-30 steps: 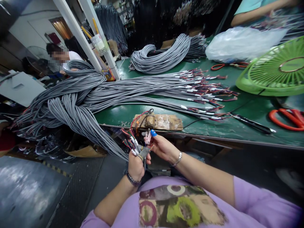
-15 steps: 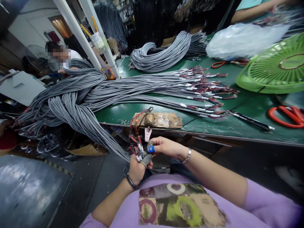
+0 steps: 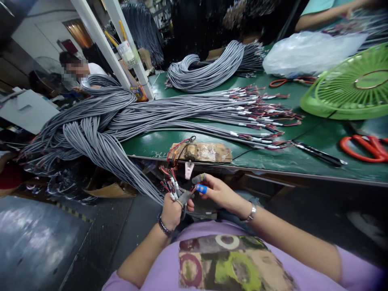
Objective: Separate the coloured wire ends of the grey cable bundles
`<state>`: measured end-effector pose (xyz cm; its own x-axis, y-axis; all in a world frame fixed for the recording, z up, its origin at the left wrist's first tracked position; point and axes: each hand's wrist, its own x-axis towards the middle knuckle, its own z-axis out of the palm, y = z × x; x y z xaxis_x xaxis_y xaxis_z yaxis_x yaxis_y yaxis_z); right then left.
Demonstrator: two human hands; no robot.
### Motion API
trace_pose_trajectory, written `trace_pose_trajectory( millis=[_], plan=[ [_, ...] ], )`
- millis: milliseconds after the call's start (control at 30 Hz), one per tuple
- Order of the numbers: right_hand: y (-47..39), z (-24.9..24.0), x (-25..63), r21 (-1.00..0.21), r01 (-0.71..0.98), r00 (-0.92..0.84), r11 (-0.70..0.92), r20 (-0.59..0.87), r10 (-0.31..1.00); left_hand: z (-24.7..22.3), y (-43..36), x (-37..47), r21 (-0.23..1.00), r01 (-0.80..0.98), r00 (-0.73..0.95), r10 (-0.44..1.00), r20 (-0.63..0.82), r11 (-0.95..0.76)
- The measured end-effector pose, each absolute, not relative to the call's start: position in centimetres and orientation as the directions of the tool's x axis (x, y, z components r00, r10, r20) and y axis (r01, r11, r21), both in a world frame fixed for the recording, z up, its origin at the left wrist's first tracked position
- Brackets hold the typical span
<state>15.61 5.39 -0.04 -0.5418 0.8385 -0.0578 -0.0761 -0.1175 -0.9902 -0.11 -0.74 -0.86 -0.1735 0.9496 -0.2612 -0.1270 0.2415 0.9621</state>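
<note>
My left hand [image 3: 172,212], with a grey cover on its thumb, is closed around the ends of several grey cables [image 3: 142,184]. Coloured wire ends [image 3: 170,178] with white sleeves stick up from this fist, and one wire end points right past the thumb. Just to the right, my right hand [image 3: 220,194] has blue tape round its thumb and a grey cover on its index finger. These two fingers are apart, close to the wire end. A pale pink clip [image 3: 189,170] hangs above, in front of a wooden block [image 3: 212,152] at the bench edge.
More grey cables [image 3: 169,108] lie across the green bench [image 3: 257,163]. Black-handled tweezers [image 3: 318,154], red-handled scissors [image 3: 360,148], a green fan [image 3: 348,85] and a plastic bag [image 3: 309,54] are to the right. A white post [image 3: 113,48] stands at left; two other people are nearby.
My right hand has moved slightly right, away from my left fist, and its thumb and index finger have come apart. My left hand has shifted a little left, still gripping the cables.
</note>
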Motion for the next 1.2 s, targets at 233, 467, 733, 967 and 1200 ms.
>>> trace_pose_trajectory(
  millis=[233, 467, 733, 967, 1200],
  plan=[
    [3.6, -0.8, 13.8, -0.882, -0.303, -0.609, -0.361, -0.112, 0.786, -1.2, -0.8, -0.2, 0.976, -0.069, -0.080, 0.974, -0.212, 0.207],
    [4.6, -0.9, 13.5, -0.920, -0.188, -0.701, -0.344, -0.120, 0.703, -1.1, -1.3, -0.7, 0.980, 0.042, 0.041, 0.980, -0.196, 0.194],
    [5.3, 0.0, 13.6, -0.907, -0.143, -0.644, -0.396, -0.219, 0.733, -2.3, -1.2, -0.7, 0.972, -0.184, -0.173, 0.969, -0.176, 0.144],
    [5.4, 0.4, 13.2, -0.928, -0.119, -0.717, -0.353, -0.165, 0.677, -1.8, -1.3, -0.6, 0.980, -0.101, -0.156, 0.971, -0.183, 0.169],
    [5.3, -0.4, 13.5, -0.919, -0.157, -0.653, -0.362, -0.178, 0.736, -2.7, -1.0, -0.7, 0.976, -0.172, -0.247, 0.954, -0.171, 0.130]
  ],
)
